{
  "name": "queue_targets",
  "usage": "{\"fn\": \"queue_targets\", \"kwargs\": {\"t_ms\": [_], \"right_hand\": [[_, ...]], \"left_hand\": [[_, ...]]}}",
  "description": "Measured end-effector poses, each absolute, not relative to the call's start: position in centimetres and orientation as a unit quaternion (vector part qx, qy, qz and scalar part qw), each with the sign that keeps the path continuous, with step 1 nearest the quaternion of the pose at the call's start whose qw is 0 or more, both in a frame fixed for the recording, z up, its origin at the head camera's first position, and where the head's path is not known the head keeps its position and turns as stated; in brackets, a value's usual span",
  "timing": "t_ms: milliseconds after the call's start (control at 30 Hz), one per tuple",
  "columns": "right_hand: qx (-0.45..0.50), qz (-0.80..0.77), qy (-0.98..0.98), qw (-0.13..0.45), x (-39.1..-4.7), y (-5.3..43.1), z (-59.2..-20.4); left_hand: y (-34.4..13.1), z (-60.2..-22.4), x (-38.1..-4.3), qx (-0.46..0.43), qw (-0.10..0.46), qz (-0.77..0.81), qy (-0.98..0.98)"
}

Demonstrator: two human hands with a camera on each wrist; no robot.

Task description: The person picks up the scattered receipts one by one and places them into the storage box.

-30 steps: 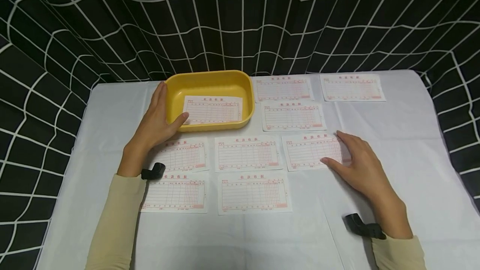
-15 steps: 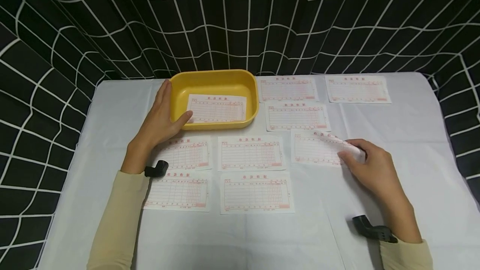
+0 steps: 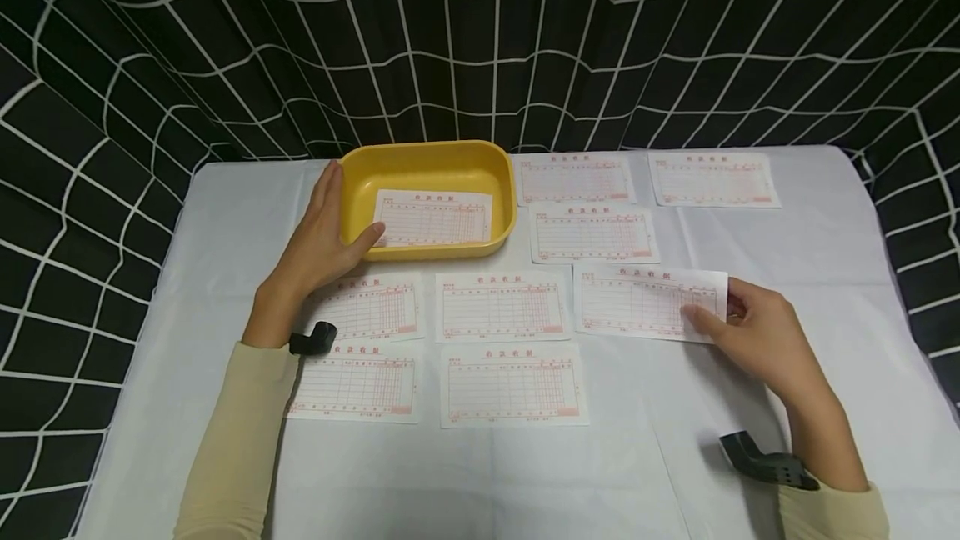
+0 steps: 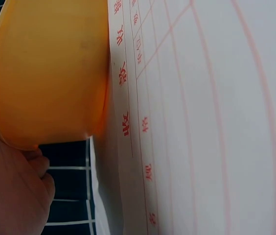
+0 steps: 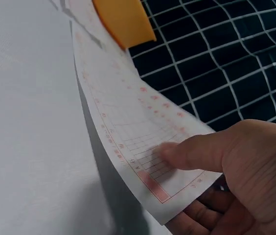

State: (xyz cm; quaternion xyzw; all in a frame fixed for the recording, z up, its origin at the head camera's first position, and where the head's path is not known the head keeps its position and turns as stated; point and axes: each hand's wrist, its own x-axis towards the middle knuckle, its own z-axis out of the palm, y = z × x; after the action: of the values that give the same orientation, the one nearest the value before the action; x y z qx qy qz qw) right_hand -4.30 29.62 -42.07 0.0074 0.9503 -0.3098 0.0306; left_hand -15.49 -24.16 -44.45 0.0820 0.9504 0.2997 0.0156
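Observation:
My right hand (image 3: pixel 761 340) pinches the right end of a receipt slip (image 3: pixel 637 298) with red print, thumb on top and fingers underneath. In the right wrist view this end of the receipt slip (image 5: pixel 128 122) is lifted off the cloth and bends down toward its far end. At the back left, my left hand (image 3: pixel 315 240) holds the near left corner of a yellow plastic tub (image 3: pixel 427 252), its thumb over the front rim and its fingers along the left wall. Inside the tub lies another receipt slip (image 3: pixel 435 219). The left wrist view shows the tub (image 4: pixel 50 73) close up.
Several more receipt slips lie flat on the white tablecloth (image 3: pixel 540 482): two by the left forearm, others in the middle (image 3: pixel 502 307) and at the back right (image 3: pixel 712 179). Black cloth with a white grid (image 3: pixel 465 32) hangs behind and beside the table.
My right hand has taken hold of the slip's right end, lifted it and drawn slightly right. The left hand keeps its hold on the tub.

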Motion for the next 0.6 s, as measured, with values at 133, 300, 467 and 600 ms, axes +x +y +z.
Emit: {"fn": "queue_targets", "kwargs": {"t_ms": [133,300,467,600], "right_hand": [[0.017,-0.326,0.945,0.035,-4.6,29.6,-41.6],[0.004,-0.332,0.943,0.027,-5.0,29.5,-40.9],[0.019,-0.352,0.935,0.032,-5.7,29.3,-39.9],[0.035,-0.397,0.917,0.031,-6.4,29.3,-39.1]], "left_hand": [[-24.2,-44.5,-15.5,0.084,0.015,0.301,0.95],[-24.2,-44.5,-15.5,0.082,0.014,0.302,0.95],[-24.2,-44.7,-15.6,0.08,0.013,0.302,0.95],[-24.1,-44.7,-15.6,0.08,0.011,0.296,0.952]]}}
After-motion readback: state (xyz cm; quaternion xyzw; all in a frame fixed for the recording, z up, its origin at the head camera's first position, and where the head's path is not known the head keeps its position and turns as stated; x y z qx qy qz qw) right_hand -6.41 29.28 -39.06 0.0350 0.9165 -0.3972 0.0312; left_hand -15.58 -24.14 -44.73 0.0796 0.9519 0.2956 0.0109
